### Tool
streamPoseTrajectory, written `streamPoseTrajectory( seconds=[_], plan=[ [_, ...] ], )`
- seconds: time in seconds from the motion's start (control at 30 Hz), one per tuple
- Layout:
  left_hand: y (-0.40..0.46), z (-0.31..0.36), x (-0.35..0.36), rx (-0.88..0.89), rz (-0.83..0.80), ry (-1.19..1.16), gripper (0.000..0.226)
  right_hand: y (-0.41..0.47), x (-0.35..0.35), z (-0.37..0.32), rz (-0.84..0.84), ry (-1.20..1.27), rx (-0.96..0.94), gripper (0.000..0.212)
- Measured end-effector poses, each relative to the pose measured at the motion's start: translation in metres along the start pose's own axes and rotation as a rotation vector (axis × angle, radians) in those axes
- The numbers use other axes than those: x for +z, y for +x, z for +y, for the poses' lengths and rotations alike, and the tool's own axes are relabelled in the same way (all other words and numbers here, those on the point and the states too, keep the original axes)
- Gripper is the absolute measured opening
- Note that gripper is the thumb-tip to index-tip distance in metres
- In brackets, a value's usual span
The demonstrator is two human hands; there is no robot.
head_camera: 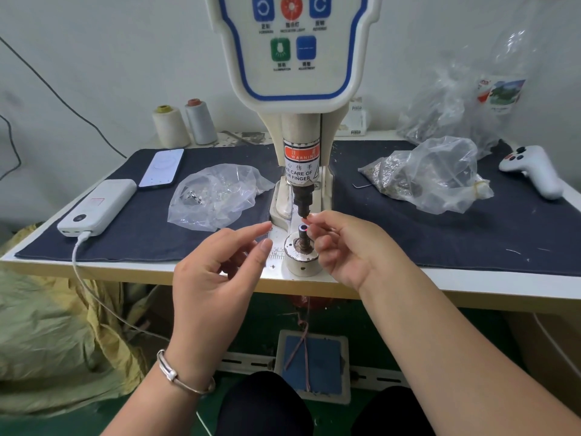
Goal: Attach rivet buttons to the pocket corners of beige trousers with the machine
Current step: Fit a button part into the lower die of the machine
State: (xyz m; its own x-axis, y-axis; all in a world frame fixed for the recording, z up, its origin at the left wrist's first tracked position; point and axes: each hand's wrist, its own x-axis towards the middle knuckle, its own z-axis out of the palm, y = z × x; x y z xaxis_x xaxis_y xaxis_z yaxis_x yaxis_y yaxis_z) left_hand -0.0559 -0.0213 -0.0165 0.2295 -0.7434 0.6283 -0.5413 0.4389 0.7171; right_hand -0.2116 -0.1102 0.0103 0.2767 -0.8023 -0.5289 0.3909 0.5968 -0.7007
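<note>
The rivet machine (300,58) stands at the table's middle, its upper punch (302,202) above the lower die post (303,239), which shows a red light dot on top. My right hand (349,247) reaches up to the punch tip, thumb and forefinger pinched together there on a rivet button too small to make out. My left hand (220,272) hovers left of the die with relaxed fingers and holds nothing. Beige trousers (47,328) lie heaped below the table's left side, away from the machine.
Clear bags of rivet parts lie left (217,196) and right (430,174) of the machine on dark cloth (471,234). A power bank (97,207), phone (162,168), two thread cones (185,124) and a white controller (531,168) are also there. A foot pedal (311,363) sits below.
</note>
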Motion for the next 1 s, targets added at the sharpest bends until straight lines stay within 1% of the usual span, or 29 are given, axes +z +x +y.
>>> streamPoseTrajectory(
  seconds=[0.3, 0.43, 0.63, 0.83, 1.0],
  plan=[
    [-0.0017, -0.0015, 0.0021, 0.027, -0.010, 0.029, 0.021, -0.0032, -0.0028, -0.0019, -0.056, 0.070, 0.031, 0.003],
    [-0.0018, -0.0015, 0.0015, 0.035, -0.013, 0.039, 0.021, -0.0048, -0.0054, -0.0019, -0.091, 0.093, 0.045, 0.016],
    [-0.0017, -0.0020, 0.0009, 0.031, -0.015, 0.041, 0.022, -0.0031, -0.0087, -0.0008, -0.108, 0.123, 0.035, 0.027],
    [-0.0018, -0.0023, -0.0004, 0.027, -0.022, 0.048, 0.022, -0.0037, -0.0074, 0.0001, -0.131, 0.118, 0.022, 0.017],
    [-0.0013, -0.0024, -0.0004, 0.025, -0.015, 0.050, 0.023, -0.0035, -0.0068, 0.0017, -0.127, 0.116, 0.025, 0.014]
  ],
)
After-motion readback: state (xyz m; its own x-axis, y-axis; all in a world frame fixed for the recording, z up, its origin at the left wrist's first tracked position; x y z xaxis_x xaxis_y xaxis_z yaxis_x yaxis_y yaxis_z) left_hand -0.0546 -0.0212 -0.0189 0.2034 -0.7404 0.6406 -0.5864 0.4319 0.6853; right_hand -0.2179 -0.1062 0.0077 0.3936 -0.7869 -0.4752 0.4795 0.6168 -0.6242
